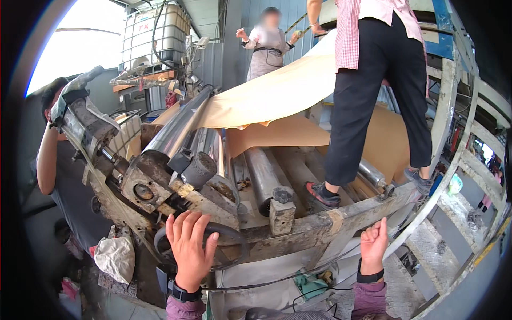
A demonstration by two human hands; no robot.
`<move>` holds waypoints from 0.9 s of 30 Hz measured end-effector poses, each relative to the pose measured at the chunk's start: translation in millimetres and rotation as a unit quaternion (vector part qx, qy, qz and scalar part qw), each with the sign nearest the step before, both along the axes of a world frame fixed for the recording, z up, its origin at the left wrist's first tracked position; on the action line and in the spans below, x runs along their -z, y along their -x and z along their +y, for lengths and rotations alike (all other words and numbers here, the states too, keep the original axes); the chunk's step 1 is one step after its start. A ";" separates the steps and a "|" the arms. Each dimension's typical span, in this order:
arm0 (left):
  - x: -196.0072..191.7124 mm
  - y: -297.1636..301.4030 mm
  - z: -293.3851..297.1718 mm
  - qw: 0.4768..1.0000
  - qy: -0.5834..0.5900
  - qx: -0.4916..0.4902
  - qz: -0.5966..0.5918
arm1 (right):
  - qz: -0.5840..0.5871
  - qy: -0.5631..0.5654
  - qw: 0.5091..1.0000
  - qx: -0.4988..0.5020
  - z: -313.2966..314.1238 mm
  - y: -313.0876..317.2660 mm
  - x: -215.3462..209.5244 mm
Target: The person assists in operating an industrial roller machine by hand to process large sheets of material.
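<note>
Hose (226, 234), black and looped, curves just beyond the left hand (188, 246), whose spread fingers rest on it unclamped; the right hand (373, 244), loosely curled and empty, hangs well apart beneath the machine frame (330, 221).

One head-worn fisheye view looks forward and slightly down from just behind the person's raised left hand (189, 248) and right hand (373, 246), close to the machine frame (320, 224). Rollers (266, 178) run toward 12 o'clock, bent rails curve at 3 o'clock, and dark rim fills the corners.
</note>
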State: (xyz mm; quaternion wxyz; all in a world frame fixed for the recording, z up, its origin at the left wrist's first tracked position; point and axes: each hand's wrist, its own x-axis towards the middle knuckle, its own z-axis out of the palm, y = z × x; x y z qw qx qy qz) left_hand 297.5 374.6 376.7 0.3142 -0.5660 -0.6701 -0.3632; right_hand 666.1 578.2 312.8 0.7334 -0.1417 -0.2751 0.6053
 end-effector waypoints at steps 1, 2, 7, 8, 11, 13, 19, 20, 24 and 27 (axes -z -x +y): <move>0.3 0.3 1.0 1.000 -0.002 0.000 0.001 | -0.005 0.024 0.999 0.034 0.1 2.5 -0.3; 0.2 -0.5 1.1 1.000 -0.002 -0.001 0.001 | -0.004 0.028 0.999 0.030 -2.4 3.3 -1.1; 0.9 1.5 3.7 1.000 -0.002 -0.005 0.006 | -0.012 0.011 1.000 0.026 11.5 -5.9 15.8; 1.2 1.7 4.2 1.000 0.001 -0.007 0.008 | -0.015 0.018 0.999 0.039 12.6 -4.3 17.5; 0.3 2.3 5.5 1.000 -0.001 -0.005 0.008 | -0.054 0.008 0.997 0.061 12.9 4.1 14.4; -0.1 1.3 4.8 1.000 0.006 -0.011 0.005 | -0.074 0.006 0.996 0.054 1.1 10.5 7.0; 0.8 0.2 1.2 1.000 -0.005 -0.001 0.002 | -0.085 0.046 0.994 0.053 -0.3 27.7 -3.8; 1.4 0.5 -0.5 1.000 -0.003 -0.001 0.000 | -0.084 0.041 0.994 0.056 1.6 24.4 -1.4; 0.8 -0.8 -2.5 1.000 -0.010 0.006 -0.003 | -0.023 -0.009 0.997 -0.072 1.4 13.9 2.8; -1.7 -2.5 -7.5 1.000 -0.011 0.006 -0.002 | -0.008 -0.074 0.990 -0.122 -4.6 14.0 -6.1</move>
